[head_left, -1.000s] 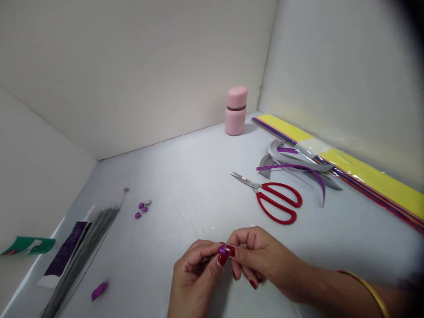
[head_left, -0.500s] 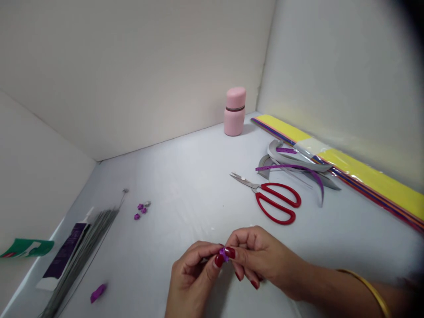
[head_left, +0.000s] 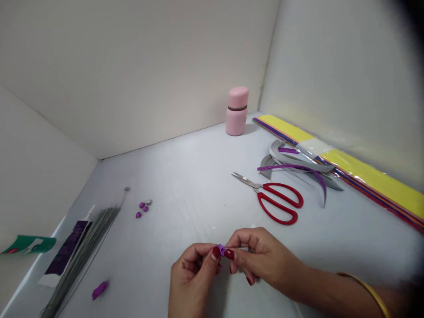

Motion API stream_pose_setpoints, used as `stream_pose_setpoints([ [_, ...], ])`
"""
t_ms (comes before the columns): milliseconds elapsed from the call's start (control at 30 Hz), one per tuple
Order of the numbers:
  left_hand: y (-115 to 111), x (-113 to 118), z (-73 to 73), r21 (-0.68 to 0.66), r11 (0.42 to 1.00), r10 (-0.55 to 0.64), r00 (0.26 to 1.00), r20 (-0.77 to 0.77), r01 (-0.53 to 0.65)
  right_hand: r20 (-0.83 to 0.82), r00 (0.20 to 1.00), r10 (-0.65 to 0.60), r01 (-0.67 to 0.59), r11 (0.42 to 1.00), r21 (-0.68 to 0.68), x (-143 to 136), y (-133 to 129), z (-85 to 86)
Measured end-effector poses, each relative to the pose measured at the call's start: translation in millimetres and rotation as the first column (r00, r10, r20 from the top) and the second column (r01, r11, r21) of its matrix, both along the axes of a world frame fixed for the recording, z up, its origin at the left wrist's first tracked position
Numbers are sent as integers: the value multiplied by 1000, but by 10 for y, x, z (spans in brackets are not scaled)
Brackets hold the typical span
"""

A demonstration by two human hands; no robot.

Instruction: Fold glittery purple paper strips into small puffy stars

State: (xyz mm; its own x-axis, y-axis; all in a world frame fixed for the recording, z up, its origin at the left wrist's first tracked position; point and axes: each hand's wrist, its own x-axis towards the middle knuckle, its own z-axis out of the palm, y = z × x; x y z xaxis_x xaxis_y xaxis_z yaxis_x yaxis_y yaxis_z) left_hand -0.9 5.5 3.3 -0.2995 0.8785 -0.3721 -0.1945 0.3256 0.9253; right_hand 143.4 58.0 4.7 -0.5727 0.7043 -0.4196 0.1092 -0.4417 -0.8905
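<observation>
A small purple paper star [head_left: 221, 250] is pinched between my two hands above the front of the table. My left hand [head_left: 195, 274] grips its left side with thumb and forefinger. From the right, my right hand [head_left: 258, 256] presses it between thumb and fingertips, the other fingers curled below. Part of the star is hidden behind my red-nailed thumbs. Farther left lie three tiny purple stars [head_left: 142, 205] beside a silver one [head_left: 149, 202]. A crumpled purple piece [head_left: 100, 290] rests at the front left.
Red-handled scissors [head_left: 280, 202] lie beyond my right hand. Behind them are grey and purple strips [head_left: 298, 167] and a long pack of coloured paper [head_left: 361, 170]. A pink flask [head_left: 236, 111] stands at the back. Wires [head_left: 84, 251] and a purple-white tube [head_left: 68, 251] lie left.
My fingers have shifted slightly on the purple star, and more of its face shows between my thumbs. The whole view has moved a little; the things on the table lie as before.
</observation>
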Motion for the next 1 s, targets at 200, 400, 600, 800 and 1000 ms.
stream_pose_setpoints([
  [200, -20, 7, -24, 31, 1000, 6, 997, -77, -3, 8, 1000, -7, 7, 1000, -6, -12, -5, 18],
  [400, -95, 48, -59, 402, 906, 95, 862, -498, 133, 18, 999, -48, 49, 997, -54, -35, -16, 38],
  [600, -91, 18, -110, 559, 756, 219, 673, -707, 341, -50, 998, -31, 26, 995, -92, -32, -25, 44],
  [800, -81, -19, -150, 498, 752, 177, 595, -784, 431, -154, 987, -41, 24, 994, -110, -32, -20, 24],
  [1000, -78, -26, -183, 465, 782, 82, 671, -737, 415, -148, 988, -49, 33, 994, -108, -21, -15, -8],
])
